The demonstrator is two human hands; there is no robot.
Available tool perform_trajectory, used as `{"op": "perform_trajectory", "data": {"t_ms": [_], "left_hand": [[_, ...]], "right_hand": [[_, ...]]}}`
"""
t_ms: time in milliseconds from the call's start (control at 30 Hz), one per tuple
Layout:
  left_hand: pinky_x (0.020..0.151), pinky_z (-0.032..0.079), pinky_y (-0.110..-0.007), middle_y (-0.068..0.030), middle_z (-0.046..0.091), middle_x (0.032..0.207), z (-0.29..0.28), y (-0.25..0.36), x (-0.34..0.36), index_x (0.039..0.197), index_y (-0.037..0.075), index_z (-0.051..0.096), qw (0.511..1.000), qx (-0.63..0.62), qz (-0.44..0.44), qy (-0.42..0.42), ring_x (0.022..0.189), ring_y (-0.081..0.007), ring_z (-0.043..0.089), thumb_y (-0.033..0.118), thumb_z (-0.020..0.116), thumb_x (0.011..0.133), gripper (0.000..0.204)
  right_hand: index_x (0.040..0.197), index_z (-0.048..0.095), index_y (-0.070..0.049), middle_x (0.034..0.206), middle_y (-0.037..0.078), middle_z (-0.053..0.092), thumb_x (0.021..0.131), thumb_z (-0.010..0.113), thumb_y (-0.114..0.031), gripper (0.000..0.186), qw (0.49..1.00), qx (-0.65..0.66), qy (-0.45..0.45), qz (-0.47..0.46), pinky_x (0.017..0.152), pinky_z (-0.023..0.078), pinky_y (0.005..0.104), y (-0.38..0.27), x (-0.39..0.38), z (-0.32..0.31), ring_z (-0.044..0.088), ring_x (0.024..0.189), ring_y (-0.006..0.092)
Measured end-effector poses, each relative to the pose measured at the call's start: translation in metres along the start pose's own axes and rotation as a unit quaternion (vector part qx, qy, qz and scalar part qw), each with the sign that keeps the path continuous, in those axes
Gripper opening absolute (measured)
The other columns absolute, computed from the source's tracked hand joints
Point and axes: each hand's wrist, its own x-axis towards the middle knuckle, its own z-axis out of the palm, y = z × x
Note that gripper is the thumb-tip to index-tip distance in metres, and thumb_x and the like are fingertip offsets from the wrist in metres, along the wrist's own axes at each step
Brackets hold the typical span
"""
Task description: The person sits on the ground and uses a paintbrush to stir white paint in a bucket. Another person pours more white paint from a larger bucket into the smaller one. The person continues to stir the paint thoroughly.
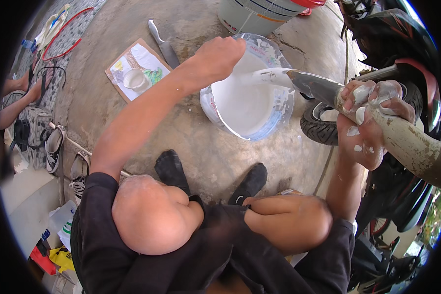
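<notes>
A clear plastic bucket (211, 109), smeared white, stands on the floor in front of me with white paint (245, 110) inside. My left hand (223, 58) is closed on its far left rim; its fingertips are hidden. My right hand (372, 115), splotched with white, wraps round a thick pole (406, 142) with a worn cream shaft and a grey section. The pole slants down to the left, and its white-coated end reaches over the right rim into the bucket. Whether the end sits deep in the paint I cannot tell.
A large grey pail (257, 17) stands beyond the bucket. To the left lie a broad-bladed, white-handled knife (162, 43) and a cardboard sheet (127, 61) bearing a small white container (136, 80). A motorcycle (402, 44) crowds the right. Shoes (55, 147) and another person's legs (22, 93) are at left.
</notes>
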Motion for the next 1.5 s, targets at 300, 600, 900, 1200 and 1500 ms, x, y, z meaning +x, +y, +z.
{"op": "perform_trajectory", "data": {"t_ms": [300,600,900,1200,1500], "left_hand": [[0.062,0.047,-0.048,-0.0244,0.059,0.075,-0.005,0.001,-0.002,0.088,-0.005,0.047,1.000,-0.008,0.007,-0.012,0.074,-0.0424,0.059,-0.009,0.052,0.071,0.017],[0.063,0.047,-0.048,-0.0245,0.059,0.079,-0.002,0.002,0.000,0.088,-0.006,0.048,1.000,-0.003,-0.015,-0.016,0.077,-0.0427,0.059,-0.009,0.052,0.072,0.017],[0.064,0.046,-0.048,-0.0244,0.059,0.078,-0.004,0.001,0.000,0.087,-0.007,0.048,1.000,-0.010,-0.014,-0.021,0.077,-0.0430,0.058,-0.010,0.051,0.070,0.017],[0.065,0.046,-0.049,-0.0245,0.059,0.079,-0.003,0.002,-0.003,0.089,-0.007,0.048,1.000,-0.011,-0.007,-0.005,0.077,-0.0435,0.058,-0.009,0.050,0.072,0.017],[0.068,0.045,-0.048,-0.0231,0.060,0.084,0.000,0.008,0.008,0.090,-0.005,0.048,0.998,-0.037,-0.024,-0.033,0.083,-0.0424,0.057,-0.008,0.050,0.073,0.017]], "right_hand": [[0.099,0.042,-0.004,0.086,0.012,0.046,0.074,0.062,0.001,0.032,0.987,0.154,-0.006,0.046,0.050,0.048,0.0336,-0.006,0.016,-0.006,0.054,0.060,0.0213],[0.100,0.040,-0.002,0.088,0.013,0.045,0.069,0.055,0.004,0.035,0.985,0.169,-0.004,-0.016,0.050,0.047,0.0344,0.006,0.012,0.009,0.056,0.060,0.0219],[0.104,0.041,-0.002,0.089,0.013,0.045,0.068,0.057,0.005,0.040,0.997,0.060,-0.022,-0.034,0.052,0.048,0.0353,0.007,0.023,-0.006,0.054,0.058,0.0218],[0.103,0.040,-0.002,0.091,0.013,0.045,0.068,0.058,-0.002,0.039,0.981,0.188,-0.038,0.020,0.056,0.049,0.0392,0.008,0.018,-0.011,0.054,0.059,0.0218],[0.092,0.044,-0.002,0.085,0.012,0.043,0.062,0.052,0.000,0.032,0.998,-0.028,0.057,0.020,0.056,0.048,0.0377,-0.006,0.016,0.005,0.052,0.061,0.0213]]}}
